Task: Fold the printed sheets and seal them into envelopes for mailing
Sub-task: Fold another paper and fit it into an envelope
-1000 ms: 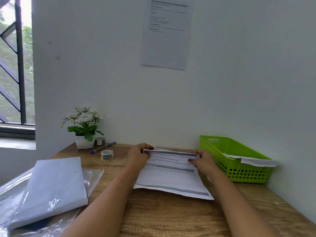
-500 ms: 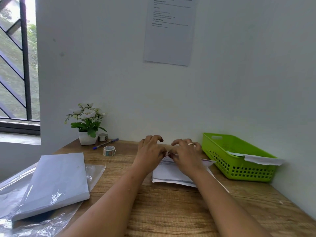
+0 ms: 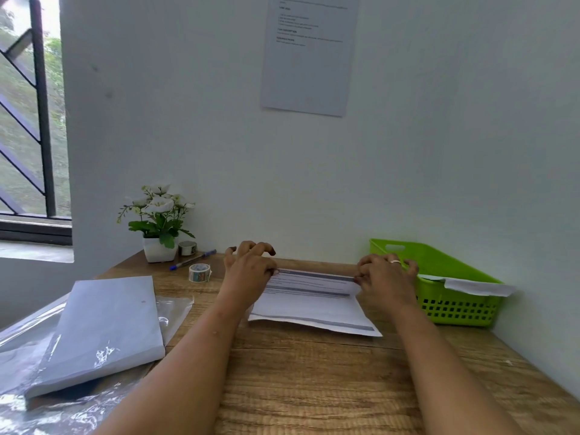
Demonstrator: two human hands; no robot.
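Two hands meet one printed sheet (image 3: 314,309) at the centre of the frame, on a wooden table (image 3: 314,387). The sheet lies flat, its far part folded over toward the near edge, with grey bands and lines of text facing up. The left hand (image 3: 251,273) pinches the left end of the folded far edge, fingers curled above it. The right hand (image 3: 387,277), wearing a ring, pinches the right end of the same edge, fingers curled too.

Just right of the sheet stands a green basket (image 3: 455,309) against the wall, with a white envelope (image 3: 477,285) draped over its near rim. At lower left lies a paper stack (image 3: 106,328) on clear plastic wrap (image 3: 175,309). Behind it, near the wall, sit a tape roll (image 3: 200,273), a blue pen (image 3: 193,260), a smaller roll (image 3: 187,248) and a potted plant (image 3: 160,227) with white flowers. A notice (image 3: 309,54) hangs at upper centre; a barred window (image 3: 28,120) fills the upper left.
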